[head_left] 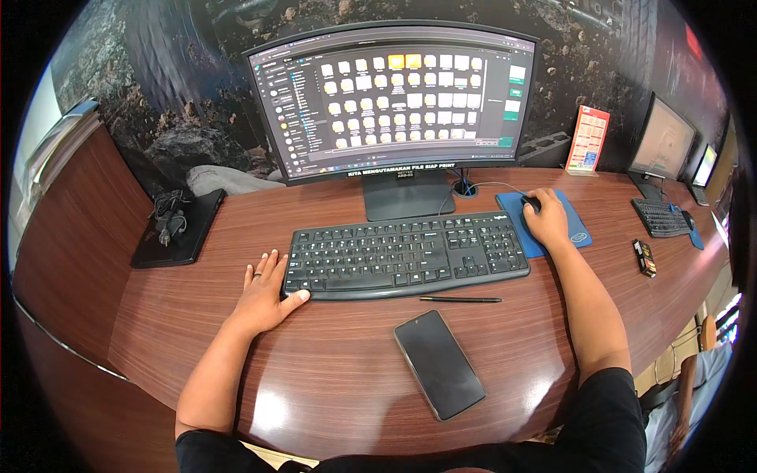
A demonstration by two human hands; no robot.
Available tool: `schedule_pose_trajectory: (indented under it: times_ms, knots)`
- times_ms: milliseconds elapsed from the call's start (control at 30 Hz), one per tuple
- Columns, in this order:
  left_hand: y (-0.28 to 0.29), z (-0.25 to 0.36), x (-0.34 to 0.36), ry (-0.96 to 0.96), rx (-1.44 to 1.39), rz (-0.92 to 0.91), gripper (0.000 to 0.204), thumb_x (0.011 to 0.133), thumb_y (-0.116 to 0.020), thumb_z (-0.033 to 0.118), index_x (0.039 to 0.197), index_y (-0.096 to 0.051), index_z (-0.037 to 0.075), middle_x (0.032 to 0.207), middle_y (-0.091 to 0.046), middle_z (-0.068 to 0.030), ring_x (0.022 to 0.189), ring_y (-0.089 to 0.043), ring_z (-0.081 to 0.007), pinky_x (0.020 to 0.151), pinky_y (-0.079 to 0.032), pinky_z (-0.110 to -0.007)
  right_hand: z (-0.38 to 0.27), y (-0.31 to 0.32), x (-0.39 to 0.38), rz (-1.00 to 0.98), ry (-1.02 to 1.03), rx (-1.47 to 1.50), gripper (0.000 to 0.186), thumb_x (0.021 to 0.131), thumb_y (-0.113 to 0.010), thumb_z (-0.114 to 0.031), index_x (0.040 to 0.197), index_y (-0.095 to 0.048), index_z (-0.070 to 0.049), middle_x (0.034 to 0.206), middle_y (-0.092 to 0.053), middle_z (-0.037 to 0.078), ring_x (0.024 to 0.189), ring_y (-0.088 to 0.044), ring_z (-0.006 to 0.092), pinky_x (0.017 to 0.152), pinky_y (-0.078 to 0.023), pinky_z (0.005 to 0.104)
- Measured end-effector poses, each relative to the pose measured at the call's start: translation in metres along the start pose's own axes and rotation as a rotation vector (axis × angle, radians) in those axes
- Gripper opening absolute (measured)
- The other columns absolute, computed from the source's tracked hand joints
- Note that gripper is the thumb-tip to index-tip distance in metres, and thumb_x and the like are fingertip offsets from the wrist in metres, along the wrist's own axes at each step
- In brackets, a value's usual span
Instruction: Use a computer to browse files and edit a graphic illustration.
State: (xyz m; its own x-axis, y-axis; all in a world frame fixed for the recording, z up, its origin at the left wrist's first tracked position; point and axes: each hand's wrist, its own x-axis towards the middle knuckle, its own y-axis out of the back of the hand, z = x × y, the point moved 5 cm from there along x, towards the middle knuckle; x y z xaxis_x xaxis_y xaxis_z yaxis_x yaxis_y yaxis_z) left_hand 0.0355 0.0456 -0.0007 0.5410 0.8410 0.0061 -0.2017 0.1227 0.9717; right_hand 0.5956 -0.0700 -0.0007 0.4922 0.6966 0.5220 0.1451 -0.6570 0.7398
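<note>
The right hand (549, 222) rests on the blue mouse pad (574, 211), its grip closed over the black mouse (533, 204) to the right of the keyboard (378, 264). The left hand (262, 296) lies palm down on the bench (339, 378), its grip open and holding nothing, with the thumb at the keyboard's front left corner. The monitor (402, 102) stands behind the keyboard; the pen (461, 299) and the phone (440, 366) lie in front of it.
</note>
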Motion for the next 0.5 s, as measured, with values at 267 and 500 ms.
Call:
schedule_pose_trajectory:
  times_ms: [267, 500]
  knots:
    - [-0.0021, -0.0038, 0.0024, 0.009, -0.016, -0.003, 0.097, 0.092, -0.056, 0.068, 0.160, -0.031, 0.004, 0.164, -0.025, -0.0318, 0.157, -0.015, -0.0432, 0.126, -0.007, -0.058, 0.0013, 0.0003, -0.0004, 0.111, 0.031, -0.014, 0.039, 0.085, -0.069, -0.018, 0.120, -0.066, -0.001, 0.124, -0.065, 0.018, 0.116, -0.061, 0.0398, 0.102, -0.048, 0.0469]
    - [-0.0014, -0.0018, 0.0021, 0.005, 0.006, -0.001, 0.093, 0.094, -0.058, 0.063, 0.159, -0.032, 0.002, 0.164, -0.026, -0.0329, 0.157, -0.016, -0.0443, 0.126, -0.008, -0.058, 0.0025, -0.0021, 0.0019, 0.006, -0.078, -0.021, 0.047, 0.085, -0.069, -0.019, 0.127, -0.060, 0.000, 0.126, -0.064, 0.022, 0.120, -0.060, 0.0407, 0.104, -0.047, 0.0472]
